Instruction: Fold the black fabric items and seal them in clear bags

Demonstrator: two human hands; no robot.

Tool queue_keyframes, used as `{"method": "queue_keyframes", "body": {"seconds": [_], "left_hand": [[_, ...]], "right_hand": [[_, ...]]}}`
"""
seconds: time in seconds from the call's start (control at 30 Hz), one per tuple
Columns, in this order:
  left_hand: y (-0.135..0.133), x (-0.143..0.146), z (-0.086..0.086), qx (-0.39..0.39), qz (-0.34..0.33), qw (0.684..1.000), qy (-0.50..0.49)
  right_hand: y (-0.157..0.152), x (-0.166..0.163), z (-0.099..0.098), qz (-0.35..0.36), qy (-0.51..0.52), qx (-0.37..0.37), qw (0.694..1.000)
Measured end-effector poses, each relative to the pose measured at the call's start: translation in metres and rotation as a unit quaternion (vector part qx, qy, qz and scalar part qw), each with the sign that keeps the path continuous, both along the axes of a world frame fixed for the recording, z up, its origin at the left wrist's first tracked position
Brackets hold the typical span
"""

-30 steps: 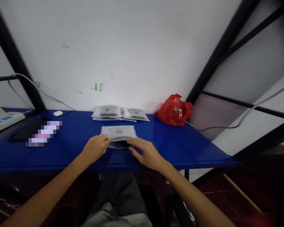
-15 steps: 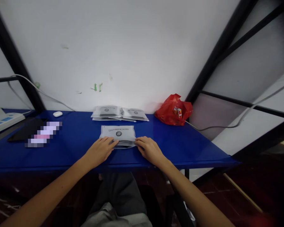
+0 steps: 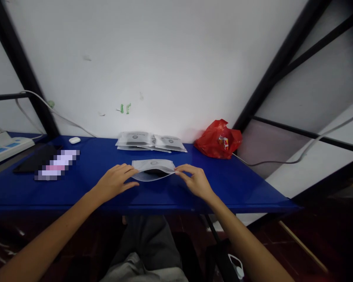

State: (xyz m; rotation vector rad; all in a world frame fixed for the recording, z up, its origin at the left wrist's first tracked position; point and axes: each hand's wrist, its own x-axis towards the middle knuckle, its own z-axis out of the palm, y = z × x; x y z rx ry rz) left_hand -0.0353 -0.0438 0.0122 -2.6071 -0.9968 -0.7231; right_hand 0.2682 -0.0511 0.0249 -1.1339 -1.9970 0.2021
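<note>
A frosted plastic pouch [image 3: 152, 163] with a round dark logo lies in front of me, its mouth gaping toward me. Inside it a dark flat item [image 3: 155, 172] shows, too covered to name. My right hand [image 3: 194, 181] pinches the right corner of the pouch's mouth between thumb and fingers. On the other side, my left hand [image 3: 115, 181] has its thumb spread away from the fingers, and the fingertips touch the pouch's left edge.
Several similar pouches [image 3: 135, 138] lie stacked against the wall on the blue table [image 3: 106, 199]. A red plastic bag [image 3: 214, 139] sits at the back right. To the left are a white case [image 3: 74, 140], a phone [image 3: 57, 165], a dark tablet-like slab [image 3: 32, 159] and a power strip [image 3: 14, 149].
The pouch's mouth has opened and its near edge has lifted. My left thumb has come away from the pouch, while my right hand now pinches the right corner.
</note>
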Motion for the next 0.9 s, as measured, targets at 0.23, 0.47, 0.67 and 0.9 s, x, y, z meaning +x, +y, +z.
{"method": "queue_keyframes", "body": {"seconds": [0.23,0.47,0.67,0.9], "left_hand": [[-0.009,0.009,0.018,-0.039,-0.019,0.993,-0.111],[-0.016,0.028,0.032,-0.061,-0.024,0.996,-0.068],[-0.017,0.026,0.026,-0.080,-0.033,0.987,-0.139],[-0.021,0.018,0.018,-0.089,-0.018,0.950,-0.300]], "right_hand": [[-0.016,-0.010,0.016,-0.001,-0.109,0.023,0.994],[-0.022,-0.048,0.033,0.042,-0.202,0.078,0.975],[-0.011,-0.050,0.028,0.090,-0.173,0.115,0.974],[-0.008,-0.048,0.022,0.102,-0.071,0.106,0.987]]}}
